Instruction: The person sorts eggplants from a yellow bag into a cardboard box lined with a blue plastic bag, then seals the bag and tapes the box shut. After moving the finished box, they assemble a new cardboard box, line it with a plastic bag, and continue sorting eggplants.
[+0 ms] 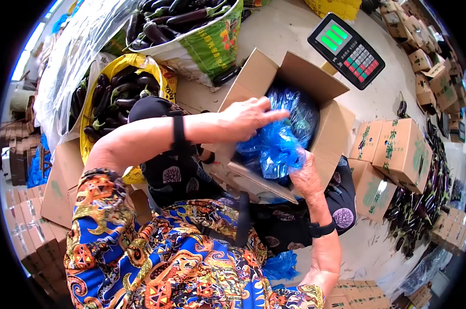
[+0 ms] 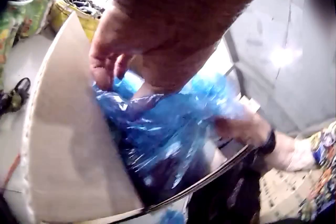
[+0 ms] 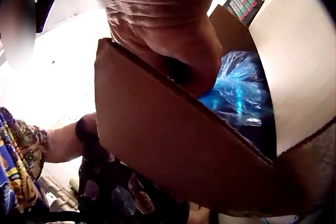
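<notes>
An open cardboard box (image 1: 333, 126) stands between the person's knees, with a blue plastic bag (image 1: 277, 147) inside it. Through the thin film, dark contents (image 1: 300, 110) show. My right hand (image 1: 306, 177) grips the bunched film at the near right corner of the box. Over the bag, my left hand (image 1: 246, 121) reaches in from the left with a finger stretched across the film. In the left wrist view, fingertips of that left hand (image 2: 152, 50) touch the crumpled plastic. The right wrist view shows the back of the right hand (image 3: 178, 50) above a box flap (image 3: 157, 124).
A scale display (image 1: 346, 51) stands beyond the box. Eggplants fill a yellow sack (image 1: 168, 82) and a white-and-green sack (image 1: 207, 54) at the left. Closed cartons (image 1: 403, 149) and a heap of eggplants (image 1: 423, 201) lie right. Blue film (image 1: 282, 265) lies near the person.
</notes>
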A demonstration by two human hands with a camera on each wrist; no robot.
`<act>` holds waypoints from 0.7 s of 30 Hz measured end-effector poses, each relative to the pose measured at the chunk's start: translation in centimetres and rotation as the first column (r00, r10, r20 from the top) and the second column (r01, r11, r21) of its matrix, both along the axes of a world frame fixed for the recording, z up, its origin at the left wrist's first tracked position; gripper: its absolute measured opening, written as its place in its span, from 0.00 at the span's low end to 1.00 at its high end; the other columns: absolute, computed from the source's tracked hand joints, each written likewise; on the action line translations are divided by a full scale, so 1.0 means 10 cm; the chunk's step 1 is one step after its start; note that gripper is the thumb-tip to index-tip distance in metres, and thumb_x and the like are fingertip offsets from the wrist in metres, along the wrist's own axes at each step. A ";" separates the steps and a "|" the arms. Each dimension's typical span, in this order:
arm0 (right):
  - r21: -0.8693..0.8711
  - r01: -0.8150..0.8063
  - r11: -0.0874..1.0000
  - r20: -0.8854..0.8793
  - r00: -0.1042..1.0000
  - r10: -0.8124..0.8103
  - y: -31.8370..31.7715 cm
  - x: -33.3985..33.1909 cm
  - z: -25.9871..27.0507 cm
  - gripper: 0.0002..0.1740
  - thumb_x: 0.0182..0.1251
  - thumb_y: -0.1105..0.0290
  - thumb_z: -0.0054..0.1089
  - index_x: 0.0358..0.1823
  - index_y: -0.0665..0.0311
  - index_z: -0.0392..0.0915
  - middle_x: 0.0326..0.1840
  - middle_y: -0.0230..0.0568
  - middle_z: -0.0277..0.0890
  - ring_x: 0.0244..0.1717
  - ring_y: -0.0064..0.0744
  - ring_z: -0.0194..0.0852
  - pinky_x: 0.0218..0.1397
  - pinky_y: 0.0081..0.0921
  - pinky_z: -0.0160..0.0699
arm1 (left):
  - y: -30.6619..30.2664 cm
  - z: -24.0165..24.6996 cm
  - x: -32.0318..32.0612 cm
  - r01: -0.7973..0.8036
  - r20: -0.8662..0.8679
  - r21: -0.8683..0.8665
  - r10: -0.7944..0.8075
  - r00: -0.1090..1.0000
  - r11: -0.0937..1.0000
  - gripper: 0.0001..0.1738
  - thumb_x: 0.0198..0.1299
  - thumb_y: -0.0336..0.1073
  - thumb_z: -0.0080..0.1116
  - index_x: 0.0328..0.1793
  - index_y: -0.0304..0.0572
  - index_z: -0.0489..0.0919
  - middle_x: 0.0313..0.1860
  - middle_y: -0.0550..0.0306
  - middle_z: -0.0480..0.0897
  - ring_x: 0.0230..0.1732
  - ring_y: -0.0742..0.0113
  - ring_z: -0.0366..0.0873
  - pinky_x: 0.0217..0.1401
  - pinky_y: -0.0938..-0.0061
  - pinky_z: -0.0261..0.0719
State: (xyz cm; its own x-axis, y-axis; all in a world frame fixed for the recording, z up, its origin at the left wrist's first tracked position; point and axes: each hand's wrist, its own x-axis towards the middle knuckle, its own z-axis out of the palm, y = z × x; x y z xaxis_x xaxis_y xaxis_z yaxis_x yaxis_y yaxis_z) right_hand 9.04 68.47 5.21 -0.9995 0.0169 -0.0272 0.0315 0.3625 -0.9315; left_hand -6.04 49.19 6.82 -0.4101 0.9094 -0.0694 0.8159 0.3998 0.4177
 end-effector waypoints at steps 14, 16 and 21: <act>0.352 -0.005 0.936 -0.094 0.995 0.041 0.37 -0.63 -0.08 0.13 0.51 0.79 0.53 0.38 0.68 0.82 0.36 0.61 0.79 0.39 0.62 0.78 0.41 0.45 0.77 | 0.12 -0.22 0.51 0.372 -0.136 -0.006 -0.369 0.919 0.928 0.15 0.49 0.33 0.61 0.44 0.41 0.76 0.38 0.49 0.74 0.36 0.53 0.80 0.35 0.64 0.83; 0.381 -0.038 0.924 -0.008 0.999 0.045 0.38 -0.86 -0.04 0.15 0.48 0.78 0.51 0.37 0.66 0.83 0.33 0.63 0.79 0.38 0.62 0.79 0.41 0.49 0.78 | 0.36 -0.20 0.58 0.372 -0.031 0.033 -0.371 0.928 0.928 0.12 0.51 0.31 0.60 0.43 0.40 0.77 0.39 0.46 0.77 0.35 0.51 0.83 0.34 0.62 0.84; 0.528 -0.189 0.828 0.042 0.980 0.196 0.17 -1.14 0.01 0.22 0.47 0.79 0.53 0.46 0.65 0.85 0.40 0.61 0.81 0.44 0.60 0.81 0.51 0.43 0.81 | 1.03 -0.80 0.44 0.247 -0.054 0.043 -0.244 0.968 0.968 0.15 0.61 0.31 0.51 0.54 0.36 0.76 0.52 0.45 0.79 0.49 0.56 0.78 0.58 0.63 0.77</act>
